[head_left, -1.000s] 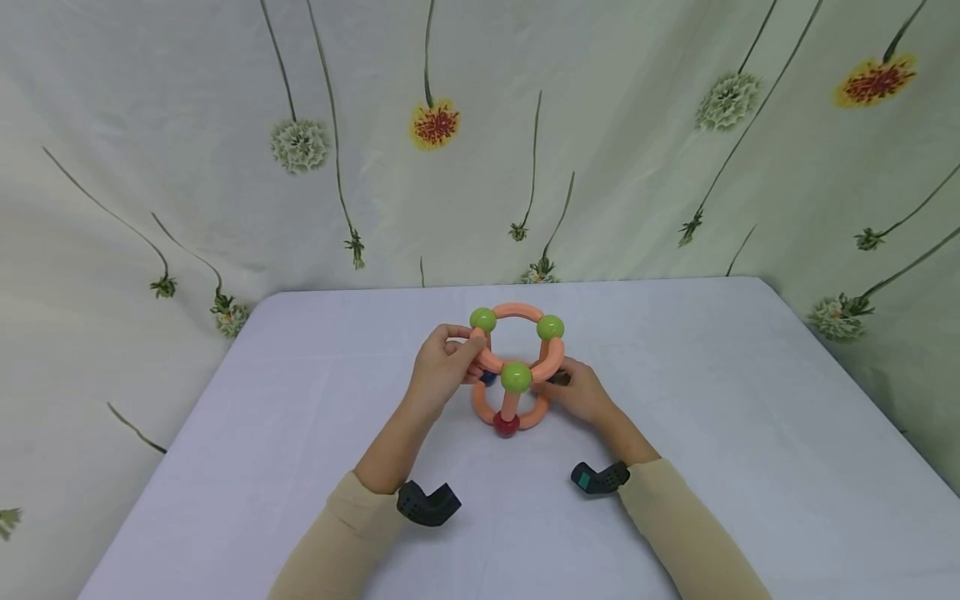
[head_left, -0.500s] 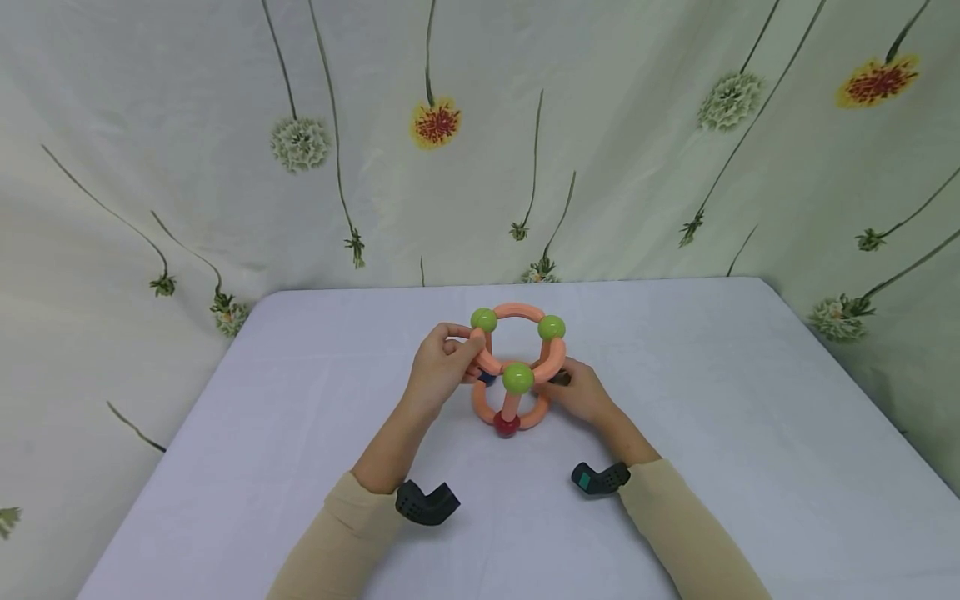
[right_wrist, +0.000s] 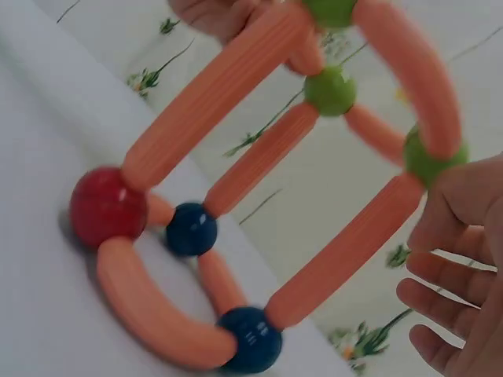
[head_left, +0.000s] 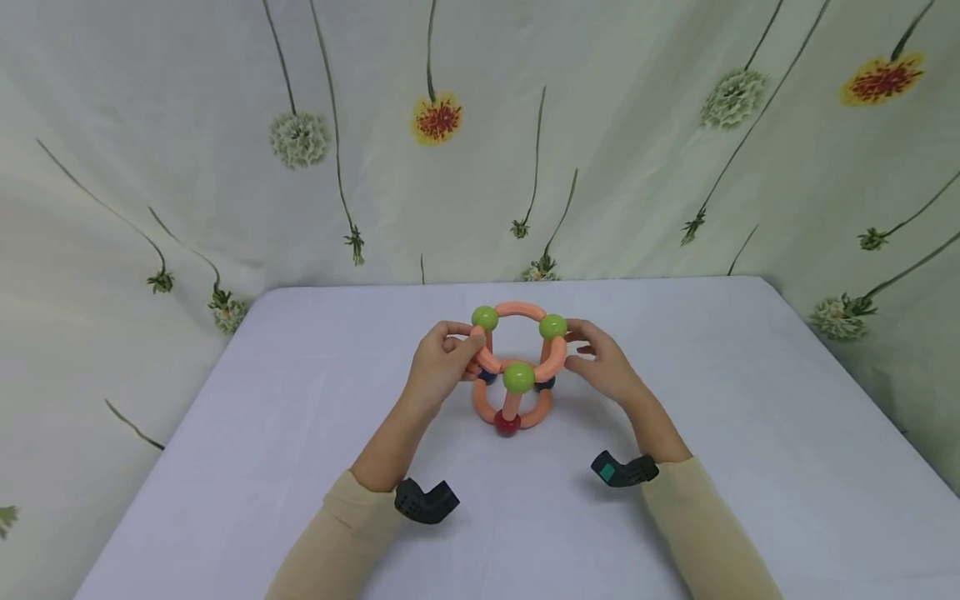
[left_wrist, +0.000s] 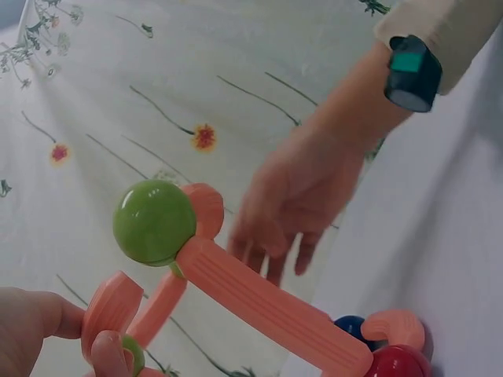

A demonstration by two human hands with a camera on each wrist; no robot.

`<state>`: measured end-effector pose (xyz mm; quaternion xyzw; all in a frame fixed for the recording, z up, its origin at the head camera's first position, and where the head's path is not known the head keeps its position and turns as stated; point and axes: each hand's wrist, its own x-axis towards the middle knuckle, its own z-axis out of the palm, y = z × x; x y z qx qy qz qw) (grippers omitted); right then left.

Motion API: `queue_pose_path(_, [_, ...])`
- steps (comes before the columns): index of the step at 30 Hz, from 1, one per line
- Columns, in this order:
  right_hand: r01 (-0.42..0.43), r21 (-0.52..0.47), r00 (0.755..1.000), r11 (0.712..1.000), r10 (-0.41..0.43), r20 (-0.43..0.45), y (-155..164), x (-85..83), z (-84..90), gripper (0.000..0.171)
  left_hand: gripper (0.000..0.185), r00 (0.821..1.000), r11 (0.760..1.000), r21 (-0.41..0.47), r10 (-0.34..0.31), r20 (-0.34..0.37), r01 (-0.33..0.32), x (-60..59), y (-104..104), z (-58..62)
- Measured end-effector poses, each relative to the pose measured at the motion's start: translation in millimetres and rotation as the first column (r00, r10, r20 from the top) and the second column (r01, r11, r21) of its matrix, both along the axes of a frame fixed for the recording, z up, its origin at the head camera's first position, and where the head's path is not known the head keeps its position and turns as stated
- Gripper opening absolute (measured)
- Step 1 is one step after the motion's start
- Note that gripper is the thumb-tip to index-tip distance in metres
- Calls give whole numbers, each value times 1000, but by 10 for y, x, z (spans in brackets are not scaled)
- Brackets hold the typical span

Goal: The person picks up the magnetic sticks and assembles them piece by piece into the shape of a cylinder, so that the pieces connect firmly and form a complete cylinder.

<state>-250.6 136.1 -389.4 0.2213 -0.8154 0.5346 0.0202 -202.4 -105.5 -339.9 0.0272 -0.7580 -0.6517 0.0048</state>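
Observation:
A toy frame of magnetic balls and orange rods stands on the table. Its upper ring has three green balls joined by curved rods. Straight rods run down to a lower ring with a red ball and two dark blue balls. My left hand pinches a curved rod of the upper ring between thumb and fingers. Beside the right green ball, my right hand has its fingers loosely spread, holding nothing. Whether its fingertips touch that ball I cannot tell.
The table has a pale cover. Behind it hangs a light cloth printed with flowers. Black devices sit at both wrists, below the beige sleeves.
My right hand has left the lower blue ball and risen to the upper ring's right side, its fingers opening. The left hand keeps its hold on the curved rod, nearly still.

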Motion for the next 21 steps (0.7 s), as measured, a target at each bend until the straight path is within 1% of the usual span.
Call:
queue_pose_path(3, [12, -69, 993, 998, -19, -114, 33, 78, 204, 50, 33, 1000, 1000, -2, 1, 2, -1, -11, -3, 0])
queue_pose_path(5, [-4, -90, 981, 996, -13, -193, 17, 146, 310, 48, 33, 1000, 1000, -5, 4, 6, -4, -13, -5, 1])
queue_pose_path(7, [-42, -81, 962, 996, 18, -273, -23, 222, 394, 42, 33, 1000, 1000, -5, 4, 8, -4, -14, -6, 3])
queue_pose_path(10, [-103, 0, 924, 995, 96, -370, -109, 325, 472, 36, 33, 1000, 1000, -4, 3, 7, -3, -7, -6, 15])
queue_pose_path(12, [-131, 60, 905, 990, 144, -399, -170, 381, 499, 31, 33, 1000, 1000, -2, -1, 4, 1, -2, -7, 18])
queue_pose_path(15, [-135, 133, 891, 982, 179, -418, -241, 419, 487, 26, 33, 1000, 1000, 4, -4, 2, 4, 8, -7, 20])
queue_pose_path(19, [-123, 148, 877, 981, 178, -446, -311, 429, 452, 26, 33, 1000, 1000, 9, -5, 10, 5, 6, -12, 18])
queue_pose_path(21, [-121, 144, 866, 982, 175, -469, -339, 422, 440, 28, 34, 1000, 1000, 9, -1, 15, 1, 6, -15, 19])
